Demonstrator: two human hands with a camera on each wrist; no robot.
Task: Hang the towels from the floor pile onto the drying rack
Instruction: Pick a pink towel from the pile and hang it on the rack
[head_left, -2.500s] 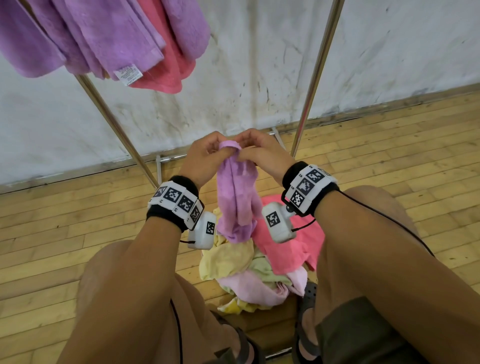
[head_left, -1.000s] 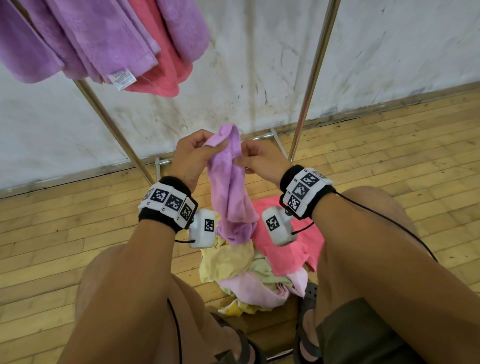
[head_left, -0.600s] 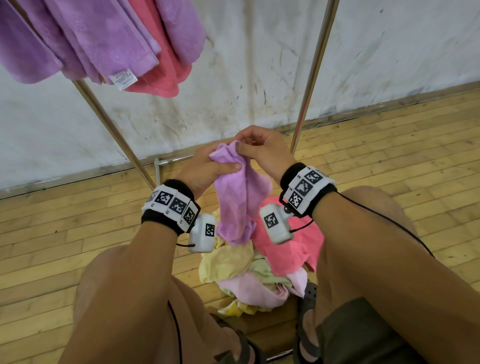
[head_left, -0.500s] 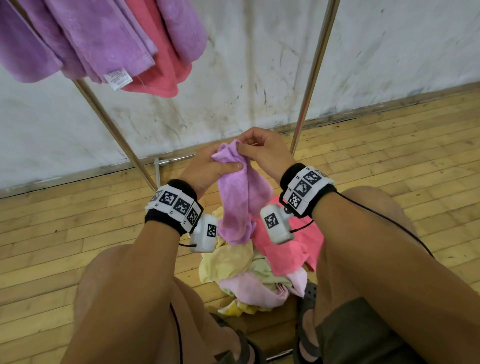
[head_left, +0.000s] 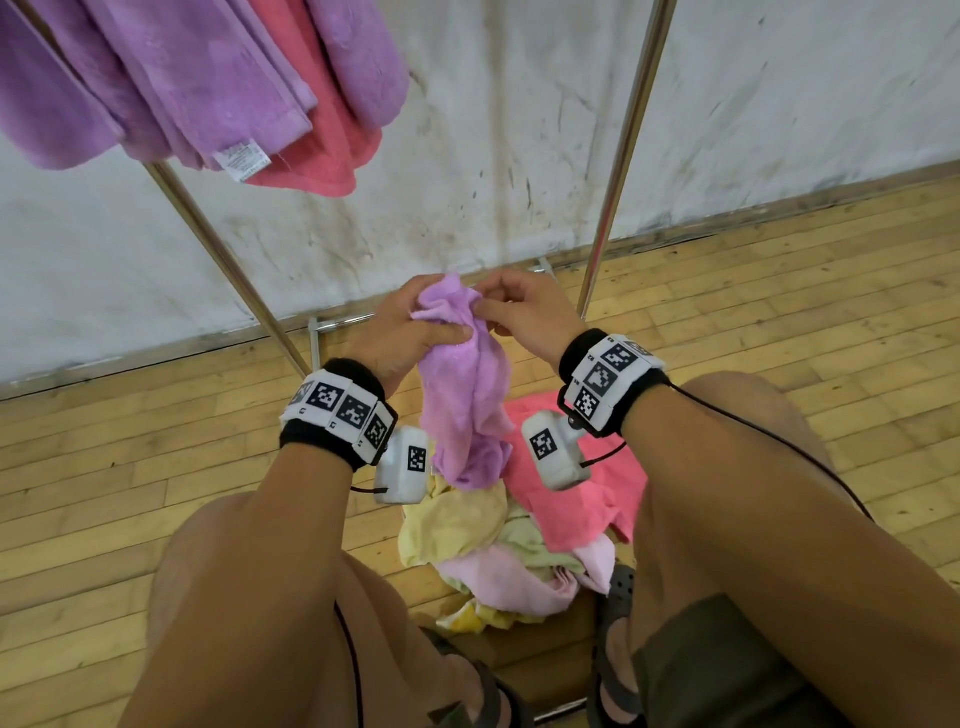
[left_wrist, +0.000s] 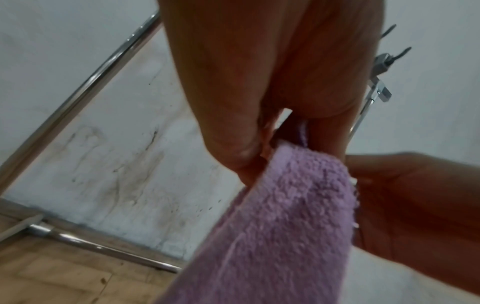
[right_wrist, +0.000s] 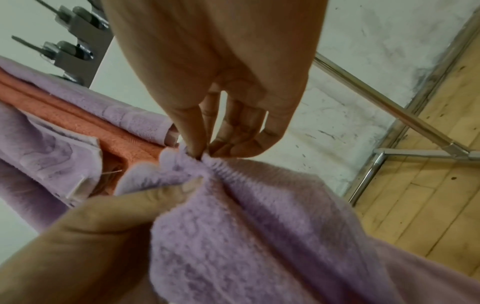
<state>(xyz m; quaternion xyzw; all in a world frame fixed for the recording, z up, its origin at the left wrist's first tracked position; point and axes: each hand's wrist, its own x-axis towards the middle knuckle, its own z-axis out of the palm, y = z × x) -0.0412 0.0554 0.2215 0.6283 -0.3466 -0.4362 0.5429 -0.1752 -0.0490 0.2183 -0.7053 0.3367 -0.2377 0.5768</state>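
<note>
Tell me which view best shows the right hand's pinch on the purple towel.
The right wrist view: the right hand pinches a bunched edge of the purple towel. The head view shows it small and from behind; the left wrist view shows only its side behind the towel.

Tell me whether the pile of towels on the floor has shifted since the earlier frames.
No. The floor pile lies on the same floorboards, just in front of the rack's base bar.
</note>
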